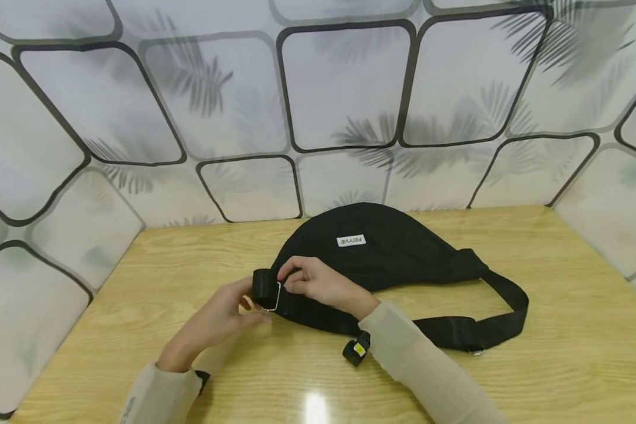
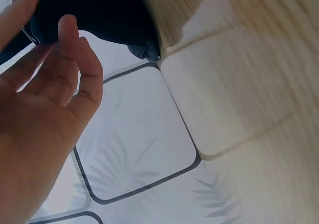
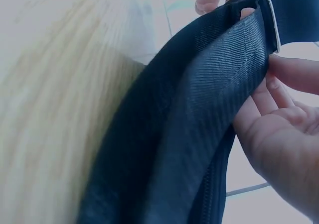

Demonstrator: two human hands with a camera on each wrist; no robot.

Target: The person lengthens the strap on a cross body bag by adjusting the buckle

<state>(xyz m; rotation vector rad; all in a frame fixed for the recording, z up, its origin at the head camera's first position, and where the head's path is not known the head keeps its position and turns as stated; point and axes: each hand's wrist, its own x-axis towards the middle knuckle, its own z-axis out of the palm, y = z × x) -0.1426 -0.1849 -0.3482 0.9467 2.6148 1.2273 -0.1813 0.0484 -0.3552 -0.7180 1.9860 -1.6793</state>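
Note:
A black waist bag (image 1: 381, 247) with a small white label (image 1: 351, 240) lies on the table. At its left end, a black webbing strap (image 1: 265, 287) loops up through a metal slider buckle (image 1: 278, 296). My left hand (image 1: 219, 315) holds the loop from the left, its thumb low by the buckle; the left wrist view shows its fingers (image 2: 89, 79) bent beside dark fabric. From the right, my right hand (image 1: 323, 285) pinches the strap by the buckle. In the right wrist view, the thumb (image 3: 294, 74) meets the webbing just below the slider (image 3: 271, 20).
The rest of the strap (image 1: 514, 300) curves round to the right, with another metal adjuster (image 1: 477, 352) near its lower edge. A black buckle piece with a yellow mark (image 1: 356, 348) is by the right wrist. Patterned panels (image 1: 344, 88) enclose the wooden table (image 1: 562, 353).

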